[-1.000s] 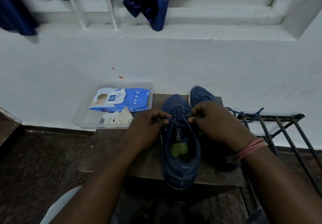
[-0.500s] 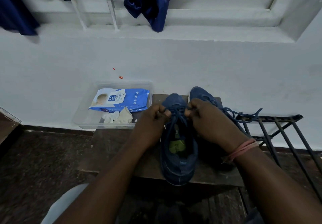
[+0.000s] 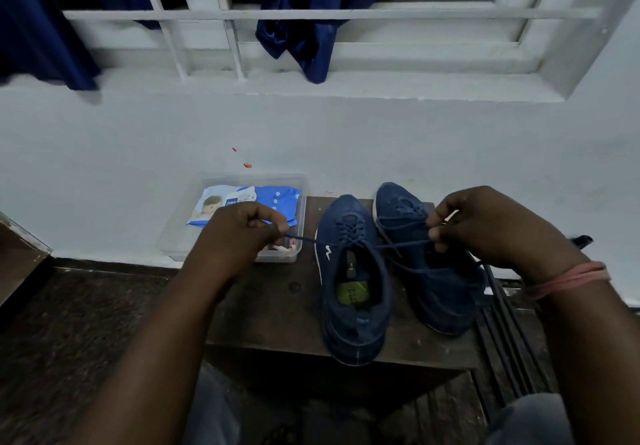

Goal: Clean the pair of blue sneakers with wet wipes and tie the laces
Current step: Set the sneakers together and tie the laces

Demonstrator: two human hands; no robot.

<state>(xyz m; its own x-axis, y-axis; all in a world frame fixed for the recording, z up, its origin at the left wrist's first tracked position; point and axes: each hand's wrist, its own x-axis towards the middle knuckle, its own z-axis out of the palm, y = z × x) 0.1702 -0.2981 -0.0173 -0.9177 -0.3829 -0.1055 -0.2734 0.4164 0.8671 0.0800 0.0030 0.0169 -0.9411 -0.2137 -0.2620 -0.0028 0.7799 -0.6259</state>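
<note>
Two blue sneakers stand side by side on a dark wooden stool (image 3: 273,316), toes toward the wall. The left sneaker (image 3: 349,292) has its lace (image 3: 401,244) pulled taut out to both sides. My left hand (image 3: 239,233) pinches one lace end to the left of the shoe, in front of the tray. My right hand (image 3: 491,230) pinches the other end above the right sneaker (image 3: 433,271), partly covering it. A blue and white pack of wet wipes (image 3: 242,202) lies in a clear plastic tray (image 3: 298,202) left of the stool.
A white wall with a barred window rises right behind the stool, with dark blue cloth (image 3: 304,32) draped over the sill. A black metal rack (image 3: 509,334) stands to the right of the stool. The floor is dark. A wooden edge (image 3: 17,254) shows at far left.
Both hands have moved apart from the middle of the left sneaker, pulling the lace ends out to the sides. The view has shifted, so the right sneaker shows more.
</note>
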